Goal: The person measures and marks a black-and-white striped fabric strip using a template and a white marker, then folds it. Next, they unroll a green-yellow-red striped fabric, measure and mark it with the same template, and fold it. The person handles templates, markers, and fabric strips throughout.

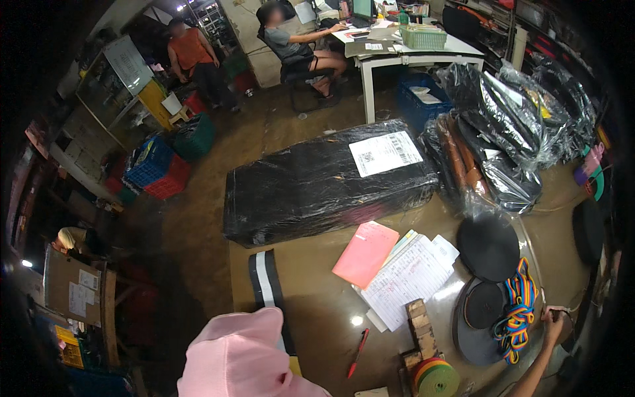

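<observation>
At the right edge of the table, a bare forearm rises from the lower edge and ends in my right hand [555,316]. Its fingers are curled round something small and dark that I cannot make out. Just left of it lies a bundle of rainbow-striped strap [520,311], beside rolls of black webbing [471,334]. A larger black roll [488,250] sits farther back. My left hand does not show. Pink hood-like cloth [241,357] fills the lower left and covers part of a black-and-white striped band [266,281].
A long black-wrapped parcel [317,178] with a white label lies across the table. Plastic-bagged goods [496,126] pile up behind. Papers [410,278], a pink card [366,253], a red pen [358,352] and a striped roll [436,378] lie nearer. Two people are beyond.
</observation>
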The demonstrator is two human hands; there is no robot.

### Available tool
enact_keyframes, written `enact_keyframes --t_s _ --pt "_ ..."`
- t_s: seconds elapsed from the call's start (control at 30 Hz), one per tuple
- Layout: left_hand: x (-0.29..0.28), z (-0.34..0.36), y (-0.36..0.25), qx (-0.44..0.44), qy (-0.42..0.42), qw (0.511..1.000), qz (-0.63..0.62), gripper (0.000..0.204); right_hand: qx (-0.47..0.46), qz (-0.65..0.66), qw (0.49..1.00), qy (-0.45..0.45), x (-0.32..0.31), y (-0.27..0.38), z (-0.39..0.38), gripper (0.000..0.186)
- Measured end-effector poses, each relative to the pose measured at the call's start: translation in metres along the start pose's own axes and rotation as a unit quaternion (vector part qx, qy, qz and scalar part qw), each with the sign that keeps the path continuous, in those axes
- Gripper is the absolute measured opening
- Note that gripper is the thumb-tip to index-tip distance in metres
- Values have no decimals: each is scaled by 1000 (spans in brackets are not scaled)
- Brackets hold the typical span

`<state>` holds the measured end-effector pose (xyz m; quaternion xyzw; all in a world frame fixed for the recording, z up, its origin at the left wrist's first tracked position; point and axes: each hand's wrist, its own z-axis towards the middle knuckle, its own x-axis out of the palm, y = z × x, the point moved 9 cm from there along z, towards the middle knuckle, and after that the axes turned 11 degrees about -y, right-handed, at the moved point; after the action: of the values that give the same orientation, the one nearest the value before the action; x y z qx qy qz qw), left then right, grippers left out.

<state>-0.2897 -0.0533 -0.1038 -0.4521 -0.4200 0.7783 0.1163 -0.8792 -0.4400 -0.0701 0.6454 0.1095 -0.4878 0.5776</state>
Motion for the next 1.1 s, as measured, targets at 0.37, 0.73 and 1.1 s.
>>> enact_keyframes --t_s 0.37,0.73,1.1 --pt "34 -106 -24 -268 -103 908 -305 33 -16 118 990 81 -133 219 -356 30" --pt "-26 -71 -114 184 117 976 -19 68 142 39 931 334 -34 253 -701 29" --pt "-36 -83 -106 148 140 979 16 65 270 81 875 393 -2 189 -940 29"
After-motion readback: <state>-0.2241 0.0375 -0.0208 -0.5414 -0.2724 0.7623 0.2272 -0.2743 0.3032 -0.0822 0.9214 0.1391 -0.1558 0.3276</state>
